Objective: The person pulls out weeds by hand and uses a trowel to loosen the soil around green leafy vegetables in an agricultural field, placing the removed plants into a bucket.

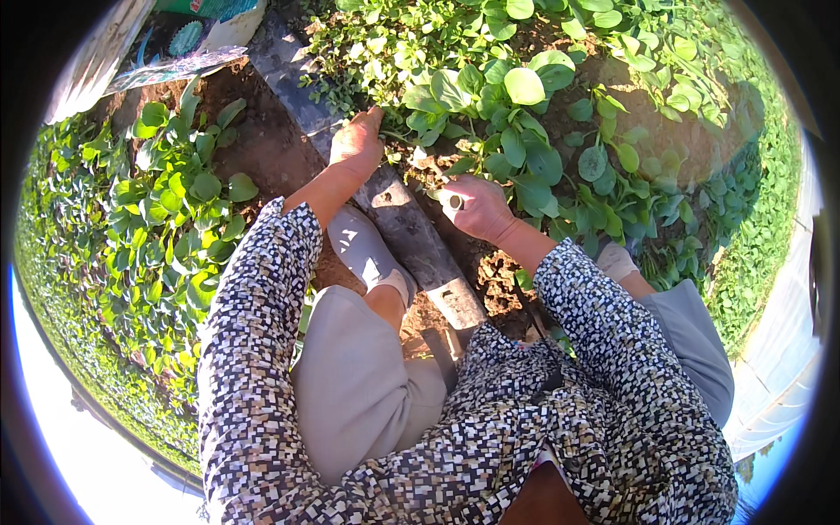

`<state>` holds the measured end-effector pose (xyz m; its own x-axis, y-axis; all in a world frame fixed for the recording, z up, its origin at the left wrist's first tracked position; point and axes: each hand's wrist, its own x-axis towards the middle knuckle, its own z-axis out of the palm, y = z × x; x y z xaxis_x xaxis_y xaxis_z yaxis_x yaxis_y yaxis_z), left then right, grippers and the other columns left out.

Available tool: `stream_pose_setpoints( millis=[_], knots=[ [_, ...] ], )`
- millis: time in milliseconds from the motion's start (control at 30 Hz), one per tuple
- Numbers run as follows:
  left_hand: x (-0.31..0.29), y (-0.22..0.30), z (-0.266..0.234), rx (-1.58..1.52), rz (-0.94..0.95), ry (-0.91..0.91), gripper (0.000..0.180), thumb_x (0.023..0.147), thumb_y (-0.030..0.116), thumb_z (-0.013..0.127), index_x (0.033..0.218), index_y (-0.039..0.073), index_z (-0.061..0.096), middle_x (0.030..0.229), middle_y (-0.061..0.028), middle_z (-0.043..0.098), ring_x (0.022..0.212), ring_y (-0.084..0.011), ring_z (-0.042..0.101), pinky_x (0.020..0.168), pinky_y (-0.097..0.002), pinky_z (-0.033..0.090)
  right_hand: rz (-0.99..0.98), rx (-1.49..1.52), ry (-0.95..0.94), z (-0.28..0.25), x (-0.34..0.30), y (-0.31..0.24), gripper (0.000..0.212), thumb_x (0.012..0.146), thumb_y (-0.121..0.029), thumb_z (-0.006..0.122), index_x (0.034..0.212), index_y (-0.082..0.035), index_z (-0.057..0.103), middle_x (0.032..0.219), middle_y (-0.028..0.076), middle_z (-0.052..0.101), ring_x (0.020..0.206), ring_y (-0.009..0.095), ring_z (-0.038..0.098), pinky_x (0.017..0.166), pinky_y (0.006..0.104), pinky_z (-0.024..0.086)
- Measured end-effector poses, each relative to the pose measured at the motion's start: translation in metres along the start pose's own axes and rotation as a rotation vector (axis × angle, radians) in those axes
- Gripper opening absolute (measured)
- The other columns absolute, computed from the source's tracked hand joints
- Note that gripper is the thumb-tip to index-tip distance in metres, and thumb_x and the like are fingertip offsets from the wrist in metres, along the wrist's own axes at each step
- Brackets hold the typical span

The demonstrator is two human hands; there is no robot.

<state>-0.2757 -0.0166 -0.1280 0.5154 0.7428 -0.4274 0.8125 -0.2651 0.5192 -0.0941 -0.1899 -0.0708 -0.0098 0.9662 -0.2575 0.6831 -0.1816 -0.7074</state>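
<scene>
My left hand [357, 144] reaches over the dark plank-like strip to the edge of a patch of small weedy seedlings [372, 57]. Its fingers look pressed together at the leaves, and whatever is between them is hidden. My right hand [479, 210] is closed in a fist low over the soil, beside a clump of broad-leaved green plants [512, 101]. The round, pale end of a handle [456, 202] sticks out of that fist; the rest of the tool cannot be seen.
A long dark strip [411, 223] runs between the planted beds, with my shoe [372, 249] beside it. More leafy plants [166, 201] grow at the left. A printed box or bag [188, 39] lies at the upper left. Bare soil [639, 101] shows among plants at the right.
</scene>
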Motion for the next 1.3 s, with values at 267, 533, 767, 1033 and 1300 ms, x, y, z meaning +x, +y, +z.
stream_pose_setpoints(
  millis=[267, 533, 767, 1033, 1300],
  knots=[
    [0.007, -0.011, 0.003, -0.429, -0.368, 0.073, 0.039, 0.077, 0.018, 0.071, 0.113, 0.007, 0.061, 0.095, -0.0160, 0.067, 0.089, -0.0274, 0.065, 0.078, -0.0377, 0.050, 0.088, -0.045, -0.023, -0.029, -0.018, -0.013, 0.003, 0.072, -0.016, 0.064, 0.073, -0.014, 0.063, 0.071, 0.007, 0.059, 0.068, 0.028, 0.060, 0.060, 0.0372, 0.048],
    [0.016, 0.020, 0.006, -0.280, -0.115, 0.064, 0.106, 0.062, 0.030, 0.084, 0.146, 0.012, 0.022, 0.129, -0.0186, 0.037, 0.118, -0.0358, 0.046, 0.099, -0.0418, 0.044, 0.141, -0.040, 0.043, -0.027, -0.028, -0.017, 0.004, 0.072, -0.016, 0.066, 0.073, -0.013, 0.064, 0.072, 0.007, 0.059, 0.066, 0.029, 0.060, 0.059, 0.0373, 0.047],
    [0.042, 0.004, 0.003, -0.202, -0.128, -0.125, 0.066, 0.074, 0.009, 0.066, 0.136, 0.017, 0.046, 0.134, -0.0140, 0.050, 0.116, -0.0314, 0.055, 0.096, -0.0372, 0.045, 0.031, -0.025, 0.213, -0.007, -0.006, 0.002, 0.007, 0.073, -0.010, 0.066, 0.079, -0.009, 0.063, 0.076, 0.008, 0.060, 0.069, 0.029, 0.060, 0.063, 0.0354, 0.048],
    [0.026, -0.007, 0.002, -0.646, -0.230, 0.032, 0.042, 0.079, 0.000, 0.059, 0.120, 0.009, 0.061, 0.093, -0.0060, 0.069, 0.082, -0.0145, 0.063, 0.075, -0.0276, 0.049, 0.105, -0.022, -0.036, -0.035, 0.021, -0.001, 0.004, 0.075, -0.019, 0.064, 0.077, -0.014, 0.064, 0.076, 0.005, 0.061, 0.073, 0.027, 0.062, 0.065, 0.0369, 0.049],
    [0.037, -0.074, 0.031, -1.699, -0.237, -0.073, 0.018, 0.092, 0.004, 0.051, 0.109, 0.005, 0.056, 0.089, -0.0099, 0.064, 0.074, -0.0217, 0.063, 0.064, -0.0348, 0.053, 0.016, 0.021, -0.117, -0.014, 0.038, -0.001, 0.008, 0.074, -0.018, 0.065, 0.078, -0.011, 0.065, 0.079, 0.008, 0.061, 0.078, 0.031, 0.061, 0.069, 0.0390, 0.049]
  ],
)
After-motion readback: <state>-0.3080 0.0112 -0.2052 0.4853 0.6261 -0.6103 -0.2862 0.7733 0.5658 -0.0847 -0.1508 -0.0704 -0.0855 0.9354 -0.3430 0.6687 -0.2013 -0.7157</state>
